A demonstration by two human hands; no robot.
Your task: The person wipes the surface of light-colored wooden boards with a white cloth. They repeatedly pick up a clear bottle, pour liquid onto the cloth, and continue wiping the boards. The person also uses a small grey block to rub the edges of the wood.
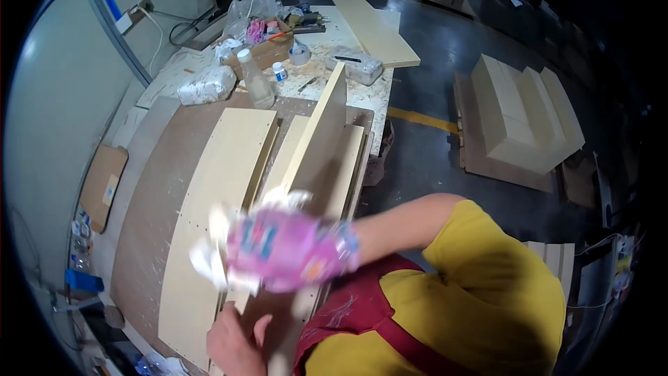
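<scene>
Upright board [320, 122] on table [149, 202]. Right hand [299, 247], in blurred pink patterned covering, over board's near part with white cloth [206, 263]; grip can't tell. Left hand [235, 342] at board's near end, thumb apart, grip unclear. Flat panel [219, 174] left of board.

Head view, single: wide fisheye, worn on the person's head, left one of a side-by-side pair. Faces down and forward over the workbench [149, 188]; edge-standing board [334, 108] at close range, yellow sleeve [501, 264] nearer, at lower right, floor [424, 160] farther off. Picture upright, unmirrored; straight edges bowed toward a dark, rounded rim.
</scene>
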